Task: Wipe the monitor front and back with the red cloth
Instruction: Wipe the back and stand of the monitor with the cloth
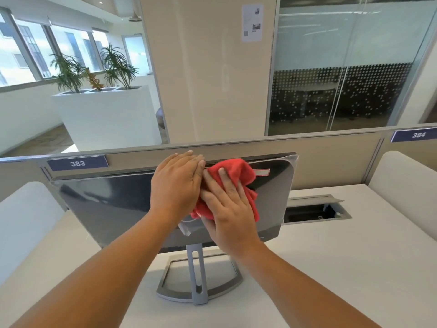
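I'm pressing the cloth (236, 171) on the monitor (106, 202) with my flat right hand (233, 209), flat left hand (176, 183) bracing its top; pushing hard risks tipping it backward.

Bright, even daylight enters through the windows (35, 50) at upper left, which are overexposed almost to white. The glossy monitor (106, 200) carries soft pale reflections, and the glass wall (343, 67) at upper right shows milky glare. Shadows are faint; a soft one lies around the stand (204, 275) on the counter (331, 268). Wide-angle distortion bows the partition (331, 152) and stretches the forearms. The right hand (227, 204) is slightly smeared at its fingers.
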Motion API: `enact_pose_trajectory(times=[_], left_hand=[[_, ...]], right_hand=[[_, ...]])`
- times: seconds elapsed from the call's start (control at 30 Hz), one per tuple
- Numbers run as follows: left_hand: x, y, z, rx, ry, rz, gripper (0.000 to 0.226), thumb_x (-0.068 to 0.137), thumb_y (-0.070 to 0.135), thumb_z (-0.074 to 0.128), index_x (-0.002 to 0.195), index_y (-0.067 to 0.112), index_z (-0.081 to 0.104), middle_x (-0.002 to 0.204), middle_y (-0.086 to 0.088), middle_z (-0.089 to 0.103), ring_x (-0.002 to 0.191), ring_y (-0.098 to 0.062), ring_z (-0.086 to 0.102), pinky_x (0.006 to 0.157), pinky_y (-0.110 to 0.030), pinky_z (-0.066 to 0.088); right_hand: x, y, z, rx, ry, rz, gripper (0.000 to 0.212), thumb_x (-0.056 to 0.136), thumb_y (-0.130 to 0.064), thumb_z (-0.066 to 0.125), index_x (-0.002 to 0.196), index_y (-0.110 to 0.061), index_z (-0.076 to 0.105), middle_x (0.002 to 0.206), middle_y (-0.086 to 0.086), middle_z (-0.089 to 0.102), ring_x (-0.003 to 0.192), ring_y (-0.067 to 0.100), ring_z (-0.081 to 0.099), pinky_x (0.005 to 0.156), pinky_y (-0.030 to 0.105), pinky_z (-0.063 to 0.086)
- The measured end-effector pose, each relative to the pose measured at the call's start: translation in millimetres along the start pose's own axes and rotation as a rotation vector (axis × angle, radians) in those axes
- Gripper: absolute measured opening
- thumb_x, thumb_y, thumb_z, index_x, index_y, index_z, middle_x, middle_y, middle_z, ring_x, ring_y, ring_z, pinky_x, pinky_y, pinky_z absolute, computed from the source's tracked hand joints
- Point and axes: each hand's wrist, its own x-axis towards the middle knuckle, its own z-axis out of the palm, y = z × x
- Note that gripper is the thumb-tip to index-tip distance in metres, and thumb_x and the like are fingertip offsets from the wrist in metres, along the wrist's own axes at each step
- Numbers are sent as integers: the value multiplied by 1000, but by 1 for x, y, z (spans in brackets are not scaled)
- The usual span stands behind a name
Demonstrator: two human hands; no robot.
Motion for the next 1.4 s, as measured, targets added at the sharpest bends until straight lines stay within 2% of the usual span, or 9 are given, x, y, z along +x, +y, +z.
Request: enact_pose_trajectory(times=[0.1, 0.33, 0.5, 0.63, 0.87, 1.03, 1.2, 1.3, 1.4], left_hand=[[1, 7, 2, 8, 29, 0, 40, 103, 32, 37, 110, 16, 73, 111, -2, 73, 118, -19, 61, 106, -38, 40], [-2, 6, 11, 47, 53, 6, 46, 104, 37, 33, 114, 16, 72, 114, -2, 72, 121, -20, 59, 107, -38, 39], [-3, 11, 17, 26, 66, 10, 50, 105, 40, 29, 114, 17, 72, 114, -2, 72, 122, -19, 58, 108, -38, 39], [-5, 10, 17, 26, 54, 15, 47, 105, 37, 30, 116, 17, 71, 117, -1, 71, 125, -18, 56, 109, -38, 38], [4, 12, 19, 14, 95, 30, 46, 104, 36, 31, 116, 16, 71, 116, -3, 71, 125, -19, 56, 109, -38, 38], [1, 14, 20, -1, 97, 28, 47, 105, 37, 31, 115, 16, 72, 116, -3, 71, 124, -19, 56, 108, -38, 39], [0, 13, 19, -6, 111, 33, 46, 105, 36, 31, 114, 17, 72, 114, -2, 71, 123, -19, 57, 108, -39, 40], [1, 11, 19, 1, 124, 37, 45, 105, 35, 33, 113, 16, 73, 113, -2, 72, 123, -19, 58, 108, -38, 39], [3, 10, 20, 2, 128, 31, 45, 105, 35, 32, 112, 16, 73, 113, -2, 72, 123, -19, 58, 108, -38, 39]], right_hand=[[-30, 21, -4, -49, -63, -93, 49, 97, -33, 62, 144, -24, 51, 159, -2, 34, 153, 23, 17, 123, 49, 21], [-37, 70, -37, -133, 136, 238, 52, 88, -31, 67, 139, -24, 57, 154, 9, 42, 147, 34, 29, 115, 52, 33], [-1, 80, -60, -113, 419, 424, 40, 88, -26, 73, 128, -23, 67, 118, 8, 60, 109, 30, 53, 90, 40, 50], [-12, 70, -53, -54, 365, 449, 36, 88, -28, 74, 123, -22, 69, 115, 5, 61, 107, 22, 53, 86, 25, 49], [-70, 77, -36, 78, 176, 548, 32, 80, -22, 81, 110, -22, 70, 110, -1, 62, 99, 18, 59, 80, 30, 60], [-31, 91, -61, 64, 408, 677, 32, 81, 0, 64, 109, -15, 69, 111, 6, 57, 104, 27, 56, 85, 19, 41], [-8, 88, -67, -27, 448, 593, 29, 88, -16, 69, 117, -18, 69, 117, 7, 56, 109, 26, 51, 92, 22, 38], [-23, 81, -56, -114, 326, 424, 39, 85, -39, 74, 118, -20, 69, 120, 8, 59, 112, 26, 47, 97, 27, 39], [-52, 82, -36, -145, 140, 285, 43, 80, -35, 78, 120, -22, 67, 121, 7, 60, 113, 27, 48, 94, 40, 52]])
